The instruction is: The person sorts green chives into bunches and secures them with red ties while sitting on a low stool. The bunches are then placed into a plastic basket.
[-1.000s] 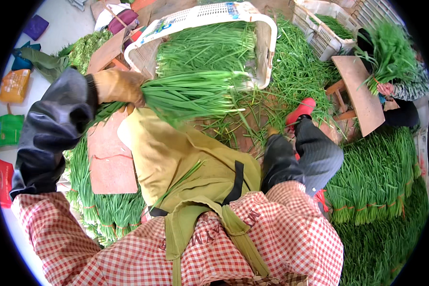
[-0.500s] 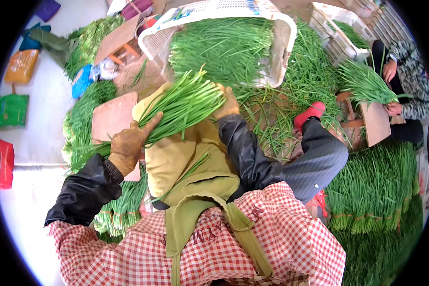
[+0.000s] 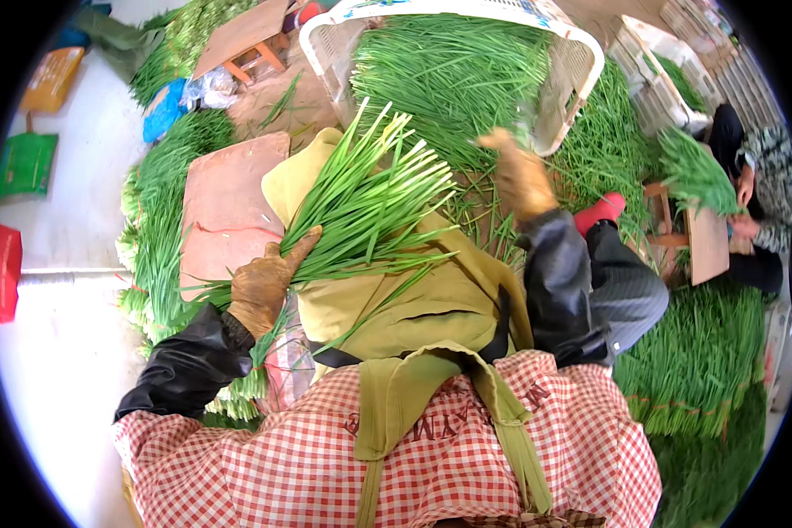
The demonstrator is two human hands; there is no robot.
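Observation:
A loose bunch of garlic chives, pale stem ends pointing up and to the right, lies over the olive apron on my lap. Wrapped in a brown glove, my left hand grips it near the leafy end, thumb on top. My right hand, gloved the same way, is off the bunch and slightly blurred. It hovers beside the near right corner of a white plastic crate, fingers stretched toward the crate with nothing visible in them. More chives fill that tipped crate.
A wooden board stands left of my lap, near stacked chives. Loose chives cover the floor right of the crate. Tied bundles stand at lower right. Another person's hands work with chives at far right, beside a second crate.
My right hand has left the stem ends of the bunch and moved right, toward the crate's corner. My left hand keeps its hold. The whole view has shifted a little.

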